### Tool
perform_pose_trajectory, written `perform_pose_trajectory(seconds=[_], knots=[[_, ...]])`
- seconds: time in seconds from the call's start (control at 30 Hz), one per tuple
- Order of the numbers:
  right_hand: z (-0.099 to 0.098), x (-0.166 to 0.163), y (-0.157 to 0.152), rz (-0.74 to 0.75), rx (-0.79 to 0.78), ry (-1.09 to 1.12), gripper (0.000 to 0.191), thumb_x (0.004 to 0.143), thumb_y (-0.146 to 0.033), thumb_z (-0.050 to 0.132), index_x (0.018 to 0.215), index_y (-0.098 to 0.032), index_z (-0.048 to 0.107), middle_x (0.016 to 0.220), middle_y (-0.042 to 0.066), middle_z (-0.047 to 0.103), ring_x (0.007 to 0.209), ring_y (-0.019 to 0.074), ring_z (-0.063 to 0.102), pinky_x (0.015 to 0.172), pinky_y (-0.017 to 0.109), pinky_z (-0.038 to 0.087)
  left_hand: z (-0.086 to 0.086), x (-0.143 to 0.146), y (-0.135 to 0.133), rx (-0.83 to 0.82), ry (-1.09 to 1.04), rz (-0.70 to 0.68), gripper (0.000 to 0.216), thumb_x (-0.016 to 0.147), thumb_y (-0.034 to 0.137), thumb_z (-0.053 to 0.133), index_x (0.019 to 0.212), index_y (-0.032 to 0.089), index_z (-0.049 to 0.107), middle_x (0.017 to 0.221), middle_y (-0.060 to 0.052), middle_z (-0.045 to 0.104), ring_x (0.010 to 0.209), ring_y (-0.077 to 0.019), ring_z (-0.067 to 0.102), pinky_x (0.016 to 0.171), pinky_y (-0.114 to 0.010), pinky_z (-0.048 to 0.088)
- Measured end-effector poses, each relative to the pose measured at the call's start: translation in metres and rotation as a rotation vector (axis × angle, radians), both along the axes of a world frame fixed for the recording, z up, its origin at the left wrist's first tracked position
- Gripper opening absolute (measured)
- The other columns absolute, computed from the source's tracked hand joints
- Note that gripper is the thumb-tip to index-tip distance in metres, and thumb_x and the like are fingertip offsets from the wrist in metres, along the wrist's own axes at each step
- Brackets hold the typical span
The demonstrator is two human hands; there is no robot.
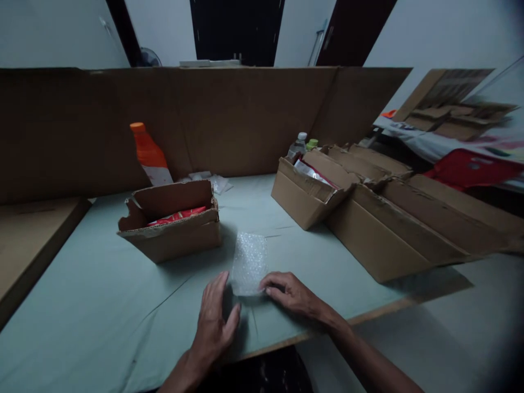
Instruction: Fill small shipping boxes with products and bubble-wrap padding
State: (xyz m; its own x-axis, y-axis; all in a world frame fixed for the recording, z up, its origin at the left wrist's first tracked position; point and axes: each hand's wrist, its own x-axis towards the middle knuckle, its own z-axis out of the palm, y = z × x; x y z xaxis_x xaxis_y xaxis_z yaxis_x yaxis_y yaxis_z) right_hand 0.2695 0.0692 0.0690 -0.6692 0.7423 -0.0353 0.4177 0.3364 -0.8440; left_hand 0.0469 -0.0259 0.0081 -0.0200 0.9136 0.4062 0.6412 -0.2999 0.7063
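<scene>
A small rectangular bubble wrap pouch (249,261) lies on the pale green tabletop between my hands. The thumb and fingers of my right hand (289,292) pinch its near right corner. Just left of the pouch, my left hand (215,316) rests with thumb and fingers apart, holding nothing. Beyond my left hand stands an open cardboard box (188,237) with red packets (178,216) inside. What the pouch contains, if anything, I cannot make out.
An orange-capped bottle (151,155) stands behind the left box. On the right are a cardboard box (301,199) with packets and larger open boxes (380,234). A tall cardboard panel (245,120) borders the back; a flat carton (35,234) lies left.
</scene>
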Motion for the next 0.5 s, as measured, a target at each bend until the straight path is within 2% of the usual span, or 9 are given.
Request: perform_pose_trajectory(seconds=[0.1, 0.2, 0.23, 0.3, 0.33, 0.43, 0.5], knots=[[-0.008, 0.004, -0.002, -0.102, 0.036, 0.047, 0.022, 0.090, -0.022, 0.050, 0.100, -0.020, 0.070, 0.096, 0.004, 0.074, 0.087, 0.0194, 0.067, 0.079, 0.031, 0.053, 0.001, 0.008, 0.028, -0.152, -0.066, 0.047, 0.045, 0.091, 0.026, 0.049, 0.135, 0.019, 0.052, 0.103, -0.012, 0.070, 0.093, -0.0244, 0.066, 0.085, -0.042, 0.054], [-0.019, 0.012, -0.009, -0.350, 0.341, 0.075, 0.024, 0.093, -0.024, 0.053, 0.113, -0.020, 0.066, 0.107, 0.008, 0.072, 0.097, 0.0224, 0.066, 0.087, 0.037, 0.052, 0.001, 0.010, 0.048, -0.258, -0.064, 0.089, 0.043, 0.089, 0.027, 0.050, 0.130, 0.015, 0.057, 0.088, -0.008, 0.070, 0.077, -0.0210, 0.066, 0.073, -0.035, 0.054], [-0.023, 0.013, -0.013, -0.382, 0.464, 0.067, 0.024, 0.094, -0.023, 0.053, 0.114, -0.020, 0.066, 0.108, 0.009, 0.072, 0.099, 0.0233, 0.066, 0.089, 0.039, 0.051, 0.001, 0.011, 0.052, -0.268, -0.056, 0.091, 0.044, 0.088, 0.026, 0.050, 0.130, 0.014, 0.056, 0.085, -0.007, 0.070, 0.075, -0.0202, 0.066, 0.071, -0.034, 0.053], [-0.032, 0.012, -0.019, -0.304, 0.633, 0.012, 0.023, 0.094, -0.020, 0.054, 0.115, -0.020, 0.065, 0.109, 0.011, 0.072, 0.102, 0.0252, 0.064, 0.090, 0.042, 0.049, -0.001, 0.014, 0.060, -0.269, -0.037, 0.093, 0.045, 0.087, 0.024, 0.052, 0.130, 0.015, 0.057, 0.082, -0.005, 0.070, 0.072, -0.0193, 0.065, 0.070, -0.033, 0.052], [-0.036, 0.010, -0.021, -0.238, 0.668, -0.030, 0.024, 0.093, -0.019, 0.056, 0.116, -0.019, 0.065, 0.113, 0.012, 0.071, 0.105, 0.0264, 0.063, 0.090, 0.043, 0.048, -0.001, 0.015, 0.062, -0.265, -0.027, 0.099, 0.045, 0.086, 0.023, 0.053, 0.130, 0.015, 0.057, 0.083, -0.005, 0.070, 0.071, -0.0192, 0.065, 0.070, -0.033, 0.051], [-0.047, 0.000, -0.019, -0.122, 0.692, -0.161, 0.027, 0.088, -0.016, 0.064, 0.115, -0.019, 0.065, 0.121, 0.013, 0.068, 0.110, 0.0290, 0.060, 0.091, 0.045, 0.047, -0.001, 0.015, 0.064, -0.227, 0.003, 0.111, 0.044, 0.088, 0.023, 0.051, 0.129, 0.012, 0.057, 0.091, -0.009, 0.071, 0.077, -0.0213, 0.066, 0.073, -0.035, 0.052], [-0.051, -0.004, -0.014, -0.115, 0.675, -0.184, 0.021, 0.088, -0.013, 0.064, 0.108, -0.020, 0.068, 0.116, 0.011, 0.070, 0.107, 0.0277, 0.061, 0.090, 0.043, 0.046, 0.002, 0.010, 0.057, -0.176, 0.021, 0.112, 0.042, 0.089, 0.025, 0.051, 0.128, 0.011, 0.058, 0.108, -0.015, 0.069, 0.096, -0.0250, 0.066, 0.085, -0.040, 0.052]])
